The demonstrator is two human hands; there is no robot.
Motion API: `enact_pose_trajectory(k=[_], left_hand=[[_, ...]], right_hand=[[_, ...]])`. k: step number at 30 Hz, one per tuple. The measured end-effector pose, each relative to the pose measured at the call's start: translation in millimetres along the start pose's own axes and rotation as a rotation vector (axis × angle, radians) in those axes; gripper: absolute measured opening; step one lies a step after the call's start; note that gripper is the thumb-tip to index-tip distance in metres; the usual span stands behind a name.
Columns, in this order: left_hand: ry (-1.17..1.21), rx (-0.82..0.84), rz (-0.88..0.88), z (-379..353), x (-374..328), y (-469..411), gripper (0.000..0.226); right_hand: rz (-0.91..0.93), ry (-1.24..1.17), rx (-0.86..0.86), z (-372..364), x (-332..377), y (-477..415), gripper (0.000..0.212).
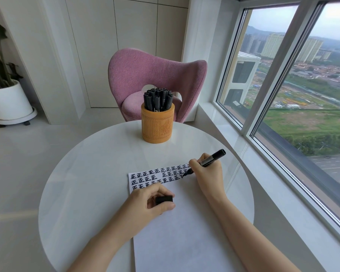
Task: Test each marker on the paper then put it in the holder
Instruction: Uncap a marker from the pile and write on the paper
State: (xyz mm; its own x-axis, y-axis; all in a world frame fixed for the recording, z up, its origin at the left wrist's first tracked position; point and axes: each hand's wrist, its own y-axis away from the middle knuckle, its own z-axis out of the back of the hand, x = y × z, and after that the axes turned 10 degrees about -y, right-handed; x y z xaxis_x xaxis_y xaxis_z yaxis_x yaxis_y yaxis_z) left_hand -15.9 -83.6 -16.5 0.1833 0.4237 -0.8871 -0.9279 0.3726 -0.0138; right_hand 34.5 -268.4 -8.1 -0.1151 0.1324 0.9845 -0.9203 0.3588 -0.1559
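A white sheet of paper (185,228) lies on the round white table (86,173), with rows of black marks across its top. My right hand (208,173) grips an uncapped black marker (210,159), whose tip touches the paper at the right end of the third row. My left hand (151,199) rests on the paper's left part and pinches the black marker cap (164,199). An orange carved holder (157,124) stands at the table's far side, filled with several black markers (158,99).
A pink chair (155,75) stands just behind the table. A large window (302,95) and its white sill (263,183) run along the right. A white plant pot (10,101) on a wheeled base sits on the floor at far left.
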Motion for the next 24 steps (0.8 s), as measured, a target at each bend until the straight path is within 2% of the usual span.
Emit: enact_pose_trajectory(k=[16,24], left_hand=[[0.023,-0.003,0.011,-1.4,-1.0,-0.3,0.014],[0.019,-0.003,0.005,-1.4,0.0,-0.2,0.013]], right_hand=[[0.007,0.030,0.040,-1.2,1.5,2.4,0.032],[-0.004,0.026,0.039,0.0,2.3,2.5,0.028]])
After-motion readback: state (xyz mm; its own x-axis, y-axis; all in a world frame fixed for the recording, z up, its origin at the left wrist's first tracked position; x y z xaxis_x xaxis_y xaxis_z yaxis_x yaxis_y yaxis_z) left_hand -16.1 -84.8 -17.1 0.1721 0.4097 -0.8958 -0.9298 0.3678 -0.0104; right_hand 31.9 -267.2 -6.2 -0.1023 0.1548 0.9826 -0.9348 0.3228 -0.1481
